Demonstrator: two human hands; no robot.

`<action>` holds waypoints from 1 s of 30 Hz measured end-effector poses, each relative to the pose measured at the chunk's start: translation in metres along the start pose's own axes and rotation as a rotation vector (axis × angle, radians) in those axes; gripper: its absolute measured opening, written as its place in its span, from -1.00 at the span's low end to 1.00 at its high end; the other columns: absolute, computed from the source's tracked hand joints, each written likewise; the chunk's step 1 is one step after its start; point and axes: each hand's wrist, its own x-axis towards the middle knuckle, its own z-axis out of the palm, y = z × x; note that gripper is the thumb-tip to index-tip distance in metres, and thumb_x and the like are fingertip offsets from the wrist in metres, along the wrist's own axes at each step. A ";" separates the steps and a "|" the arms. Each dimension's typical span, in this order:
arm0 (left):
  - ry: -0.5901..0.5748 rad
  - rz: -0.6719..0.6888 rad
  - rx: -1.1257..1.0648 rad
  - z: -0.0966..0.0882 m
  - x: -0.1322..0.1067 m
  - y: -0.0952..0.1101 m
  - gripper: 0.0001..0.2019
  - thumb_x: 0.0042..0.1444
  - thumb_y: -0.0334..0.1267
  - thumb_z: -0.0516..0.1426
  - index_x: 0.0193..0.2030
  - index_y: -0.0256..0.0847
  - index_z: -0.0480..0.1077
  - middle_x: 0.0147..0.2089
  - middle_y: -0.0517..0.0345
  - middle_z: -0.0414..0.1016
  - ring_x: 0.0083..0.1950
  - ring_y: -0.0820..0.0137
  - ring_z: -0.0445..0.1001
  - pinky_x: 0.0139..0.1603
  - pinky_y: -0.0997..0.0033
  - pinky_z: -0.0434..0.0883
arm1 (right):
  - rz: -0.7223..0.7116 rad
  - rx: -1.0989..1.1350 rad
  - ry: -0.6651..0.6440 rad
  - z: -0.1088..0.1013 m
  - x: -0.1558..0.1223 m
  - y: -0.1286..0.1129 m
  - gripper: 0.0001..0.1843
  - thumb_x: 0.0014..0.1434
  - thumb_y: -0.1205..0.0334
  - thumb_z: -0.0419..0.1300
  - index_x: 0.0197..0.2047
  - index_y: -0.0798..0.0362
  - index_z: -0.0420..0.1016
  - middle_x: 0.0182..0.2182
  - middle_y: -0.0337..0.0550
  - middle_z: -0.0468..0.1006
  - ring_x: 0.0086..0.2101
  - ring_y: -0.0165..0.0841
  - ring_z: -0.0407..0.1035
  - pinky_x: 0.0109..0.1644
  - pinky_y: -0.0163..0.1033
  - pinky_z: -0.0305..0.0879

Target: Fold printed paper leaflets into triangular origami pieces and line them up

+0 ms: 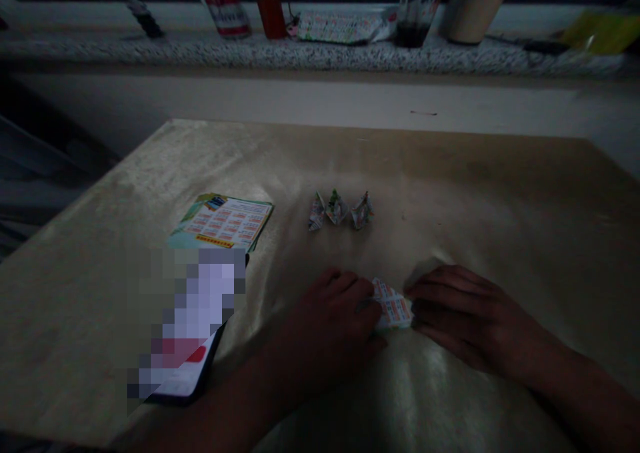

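Note:
A small folded sheet of printed paper (393, 306), white with orange blocks like a calendar page, lies on the table between my hands. My left hand (345, 316) has its fingers closed on the paper's left side. At the paper's right corner, my right hand (460, 313) pinches the edge, its fingers held together. Beyond them stand three small folded paper boats, the left one (317, 211), the middle one (336, 208) and the right one (363, 210). To the left lies a stack of similar printed sheets (227, 220).
A phone (185, 380), its screen partly blurred out, lies on the table (280, 153) by my left forearm. On the speckled sill (350, 54) behind stand a red can (223, 3), a red-brown bottle (271, 13), a patterned packet (345, 26), a cup with dark liquid (415, 30) and a beige cylinder (473, 10).

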 end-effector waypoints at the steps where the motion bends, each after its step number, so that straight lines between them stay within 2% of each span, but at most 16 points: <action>1: -0.007 -0.001 -0.003 0.000 0.000 0.000 -0.77 0.32 -0.19 0.18 0.04 -0.21 0.48 0.07 -0.01 0.51 0.09 0.13 0.44 0.16 0.03 0.37 | 0.005 0.003 0.000 0.000 0.000 0.000 -0.87 0.32 0.26 0.28 -0.08 0.03 0.63 -0.06 -0.11 0.67 -0.08 -0.22 0.49 0.01 -0.06 0.44; 8: 0.001 0.043 0.046 -0.001 -0.004 -0.001 -0.82 0.39 -0.29 0.08 0.01 -0.16 0.49 0.05 0.00 0.50 0.06 0.16 0.44 0.14 0.03 0.37 | 0.036 0.037 0.029 -0.002 0.006 -0.009 -0.81 0.34 0.39 0.20 -0.03 0.04 0.59 -0.11 -0.11 0.67 -0.13 -0.21 0.51 0.01 -0.09 0.44; 11: 0.007 0.056 0.058 0.000 -0.004 0.000 -0.84 0.36 -0.34 0.10 -0.03 -0.19 0.50 0.01 -0.02 0.50 0.03 0.16 0.44 0.12 0.05 0.37 | 0.040 0.037 0.017 -0.001 0.007 -0.009 -0.84 0.35 0.37 0.19 -0.07 0.05 0.57 -0.12 -0.10 0.66 -0.15 -0.22 0.50 0.01 -0.08 0.43; 16: 0.080 0.056 0.023 0.007 -0.001 0.003 -0.84 0.32 -0.40 0.11 -0.05 -0.26 0.50 -0.01 -0.02 0.53 0.01 0.18 0.45 0.12 0.11 0.39 | 0.018 0.031 0.019 0.006 0.007 -0.007 -0.85 0.34 0.25 0.25 -0.06 0.08 0.58 -0.09 -0.08 0.65 -0.09 -0.20 0.48 0.07 -0.04 0.41; 20: 0.162 0.044 0.004 0.012 -0.002 0.000 -0.86 0.33 -0.39 0.12 -0.06 -0.26 0.51 0.02 -0.01 0.53 0.01 0.20 0.45 0.11 0.12 0.39 | 0.013 0.019 0.049 0.010 0.008 -0.006 -0.85 0.34 0.31 0.23 -0.06 0.07 0.60 -0.08 -0.07 0.65 -0.06 -0.19 0.48 0.09 -0.03 0.39; 25: 0.131 0.055 0.003 0.011 -0.007 -0.005 -0.87 0.33 -0.40 0.14 -0.08 -0.24 0.52 0.11 -0.01 0.51 0.09 0.19 0.43 0.18 0.10 0.35 | 0.005 0.036 0.035 0.010 0.008 -0.008 -0.80 0.31 0.34 0.24 -0.01 0.09 0.59 -0.06 -0.04 0.64 -0.04 -0.17 0.47 0.14 0.00 0.38; 27: 0.155 0.034 -0.027 0.011 -0.009 -0.006 -0.88 0.32 -0.39 0.17 -0.14 -0.20 0.56 0.11 0.00 0.52 0.10 0.19 0.43 0.19 0.07 0.34 | 0.000 0.050 0.045 0.010 0.009 -0.009 -0.81 0.30 0.36 0.23 -0.04 0.08 0.59 -0.05 -0.05 0.64 -0.03 -0.17 0.46 0.14 0.01 0.37; 30: 0.238 -0.067 -0.130 0.014 -0.011 -0.007 -0.91 0.26 -0.33 0.24 -0.22 -0.09 0.61 0.12 0.05 0.51 0.15 0.16 0.41 0.24 -0.05 0.28 | 0.021 0.104 0.036 0.009 0.010 -0.008 -0.85 0.26 0.39 0.23 -0.12 0.06 0.58 -0.04 -0.06 0.62 0.01 -0.16 0.44 0.15 0.02 0.36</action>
